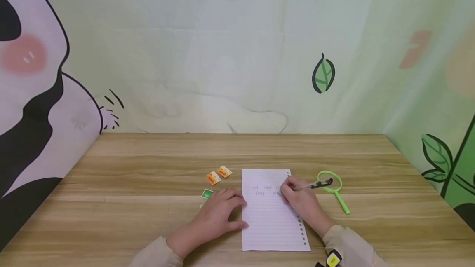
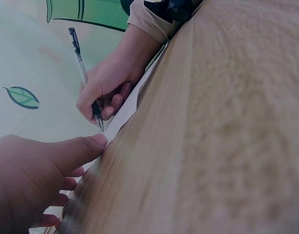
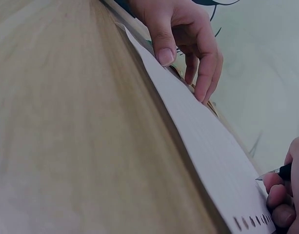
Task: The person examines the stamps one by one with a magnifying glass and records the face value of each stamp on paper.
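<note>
A lined sheet of paper (image 1: pixel 272 226) with holes down its right edge lies on the wooden table. Two short rows of handwriting show near its top. My right hand (image 1: pixel 305 201) pinches a pen (image 2: pixel 80 61) with a clear barrel and black cap end, its tip at the second row of writing. At the sheet's left edge rests my left hand (image 1: pixel 219 213), thumb and fingertips touching the paper, fingers relaxed and spread. In the right wrist view the left thumb (image 3: pixel 166 54) presses near the paper's edge.
Two orange picture cards (image 1: pixel 213 178) lie above the left hand. A green card (image 1: pixel 207 193) sits beside that hand, with another white edge partly hidden below it. A green magnifying glass (image 1: pixel 342 202) lies right of the paper. A printed backdrop (image 1: pixel 208 61) stands behind the table.
</note>
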The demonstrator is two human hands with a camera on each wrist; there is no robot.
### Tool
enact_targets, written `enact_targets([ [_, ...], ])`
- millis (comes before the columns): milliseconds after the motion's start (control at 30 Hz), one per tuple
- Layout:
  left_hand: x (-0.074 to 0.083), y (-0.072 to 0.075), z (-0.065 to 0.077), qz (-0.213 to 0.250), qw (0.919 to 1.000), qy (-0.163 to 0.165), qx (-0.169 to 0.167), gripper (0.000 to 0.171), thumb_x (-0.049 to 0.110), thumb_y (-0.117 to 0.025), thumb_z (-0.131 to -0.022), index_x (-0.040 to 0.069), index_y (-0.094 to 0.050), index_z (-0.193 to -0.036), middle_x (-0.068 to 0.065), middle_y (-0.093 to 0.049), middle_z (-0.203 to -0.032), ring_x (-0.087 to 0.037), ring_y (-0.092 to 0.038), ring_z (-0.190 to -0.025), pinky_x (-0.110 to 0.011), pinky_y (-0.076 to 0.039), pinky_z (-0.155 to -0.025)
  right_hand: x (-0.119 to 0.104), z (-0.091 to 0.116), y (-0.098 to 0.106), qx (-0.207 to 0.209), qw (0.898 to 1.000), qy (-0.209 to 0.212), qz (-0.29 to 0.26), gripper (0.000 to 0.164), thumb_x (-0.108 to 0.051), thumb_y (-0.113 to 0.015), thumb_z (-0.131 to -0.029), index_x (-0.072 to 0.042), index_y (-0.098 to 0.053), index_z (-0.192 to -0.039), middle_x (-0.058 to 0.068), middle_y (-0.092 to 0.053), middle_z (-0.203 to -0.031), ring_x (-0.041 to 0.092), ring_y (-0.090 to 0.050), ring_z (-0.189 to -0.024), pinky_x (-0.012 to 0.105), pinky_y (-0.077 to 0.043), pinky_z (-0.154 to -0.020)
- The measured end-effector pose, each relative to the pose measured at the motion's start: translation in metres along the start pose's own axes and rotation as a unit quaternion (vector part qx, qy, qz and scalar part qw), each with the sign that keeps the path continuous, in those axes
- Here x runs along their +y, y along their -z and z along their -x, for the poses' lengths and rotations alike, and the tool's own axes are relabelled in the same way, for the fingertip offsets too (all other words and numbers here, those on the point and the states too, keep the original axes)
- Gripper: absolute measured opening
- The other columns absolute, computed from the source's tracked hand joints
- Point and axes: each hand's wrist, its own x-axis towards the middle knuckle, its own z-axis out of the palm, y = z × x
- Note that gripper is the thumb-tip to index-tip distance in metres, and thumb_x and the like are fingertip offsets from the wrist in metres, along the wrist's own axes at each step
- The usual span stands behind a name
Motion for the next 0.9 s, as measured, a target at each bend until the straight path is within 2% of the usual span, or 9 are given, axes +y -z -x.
enact_targets([
  [200, 0.0002, -0.0004, 0.0000, 0.001, 1.0000, 0.000, 0.000, 0.045, 0.042, -0.076, -0.077, 0.014, -0.068, -0.111, -0.002, -0.062, -0.122, -0.020, -0.055, -0.116, -0.042, -0.042, -0.104, 0.0021, -0.0007, -0.0002, 0.009, 1.000, -0.020, -0.005, 0.023, -0.013, -0.051, -0.089, -0.011, -0.056, -0.067, -0.001, -0.052, -0.056, 0.014, -0.046, -0.056, 0.022, -0.034, -0.052],
  [900, 0.0009, 0.0009, -0.0007, 0.000, 1.0000, 0.002, 0.000, 0.045, 0.042, -0.076, -0.077, 0.013, -0.068, -0.111, -0.001, -0.062, -0.121, -0.020, -0.055, -0.117, -0.043, -0.042, -0.105, -0.0003, -0.0002, -0.0005, 0.002, 1.000, -0.002, -0.015, 0.020, -0.009, -0.054, -0.088, -0.008, -0.059, -0.069, -0.003, -0.051, -0.055, 0.011, -0.046, -0.054, 0.021, -0.036, -0.051],
])
